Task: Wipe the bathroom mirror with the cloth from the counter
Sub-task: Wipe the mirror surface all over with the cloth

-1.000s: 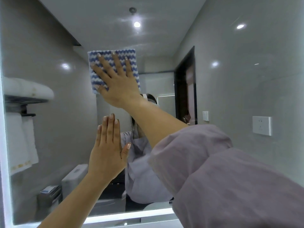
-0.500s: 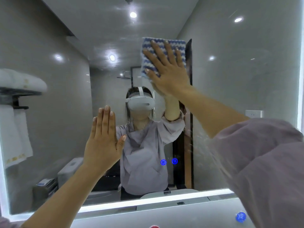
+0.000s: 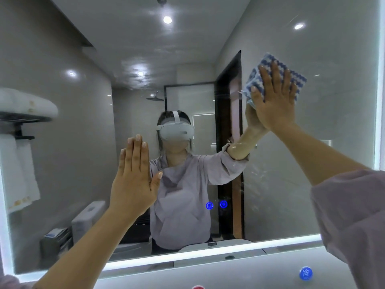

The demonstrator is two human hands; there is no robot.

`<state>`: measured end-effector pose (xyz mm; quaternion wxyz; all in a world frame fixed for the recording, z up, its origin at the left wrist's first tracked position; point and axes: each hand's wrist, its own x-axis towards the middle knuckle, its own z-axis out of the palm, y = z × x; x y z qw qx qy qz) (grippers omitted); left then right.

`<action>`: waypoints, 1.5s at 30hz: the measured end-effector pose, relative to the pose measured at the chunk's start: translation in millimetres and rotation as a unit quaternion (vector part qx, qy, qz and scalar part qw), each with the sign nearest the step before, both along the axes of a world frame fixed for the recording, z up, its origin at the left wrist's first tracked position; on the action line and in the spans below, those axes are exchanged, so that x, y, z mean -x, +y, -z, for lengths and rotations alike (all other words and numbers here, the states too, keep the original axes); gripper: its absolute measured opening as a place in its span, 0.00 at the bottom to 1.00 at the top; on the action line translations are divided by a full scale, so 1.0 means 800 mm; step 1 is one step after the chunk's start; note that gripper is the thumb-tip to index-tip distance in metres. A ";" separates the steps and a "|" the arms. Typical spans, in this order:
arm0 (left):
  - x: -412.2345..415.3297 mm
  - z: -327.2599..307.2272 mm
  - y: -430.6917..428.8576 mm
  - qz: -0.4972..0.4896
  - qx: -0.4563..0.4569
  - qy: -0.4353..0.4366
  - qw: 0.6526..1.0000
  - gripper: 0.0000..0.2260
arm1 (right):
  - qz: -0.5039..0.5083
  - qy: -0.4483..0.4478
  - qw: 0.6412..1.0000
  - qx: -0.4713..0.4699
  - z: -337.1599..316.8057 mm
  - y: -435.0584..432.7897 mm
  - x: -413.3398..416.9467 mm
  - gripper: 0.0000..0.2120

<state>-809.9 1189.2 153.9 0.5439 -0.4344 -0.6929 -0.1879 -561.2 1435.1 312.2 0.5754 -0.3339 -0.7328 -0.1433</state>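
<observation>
Head view: right hand [image 3: 275, 105], fingers [image 3: 273, 78] straight, presses cloth [image 3: 267, 59] on mirror [image 3: 312, 142], upper right; left hand [image 3: 133, 184] open, centre-left; blue buttons [image 3: 209, 205] lower centre.

Glossy grey wall tiles [image 3: 62, 105]; pale ceiling, recessed spotlights [image 3: 167, 19] lit. Left: black towel rack [image 3: 23, 118], rolled white towel [image 3: 27, 102] on top, hanging white towels [image 3: 18, 174] below. Rear: shower head [image 3: 155, 98], dark door frame [image 3: 228, 84]. Low left: white toilet cistern [image 3: 87, 217]

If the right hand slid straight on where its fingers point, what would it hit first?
Nothing shown: the right hand, flat on the blue-and-white wavy-striped cloth, points up the lit-edged bathroom mirror, whose glass looks bare to the picture's top; its upper edge is out of view.
</observation>
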 end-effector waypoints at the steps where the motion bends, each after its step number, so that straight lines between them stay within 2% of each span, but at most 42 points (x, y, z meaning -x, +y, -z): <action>1: 0.000 0.000 0.000 0.001 0.000 0.000 1.000 0.34 | 0.002 0.011 1.000 0.003 0.003 0.001 -0.001 0.29; 12: 0.000 0.002 -0.001 0.015 0.002 -0.012 1.000 0.34 | 0.023 0.045 0.998 0.036 0.032 -0.036 0.039 0.29; 18: 0.001 0.001 0.000 0.017 0.000 -0.009 1.000 0.34 | 0.017 0.010 1.000 -0.010 0.073 -0.083 0.083 0.34; 31: -0.002 0.001 -0.001 0.017 0.008 -0.030 0.999 0.35 | -0.058 -0.107 0.986 -0.118 0.150 -0.181 0.178 0.32; 41: -0.002 -0.001 -0.003 0.015 0.011 -0.022 1.000 0.35 | -0.059 -0.139 0.981 -0.120 0.151 -0.179 0.174 0.31; 45: -0.002 -0.002 -0.004 0.007 0.010 -0.018 1.000 0.35 | -0.048 -0.162 0.974 -0.150 0.151 -0.156 0.154 0.29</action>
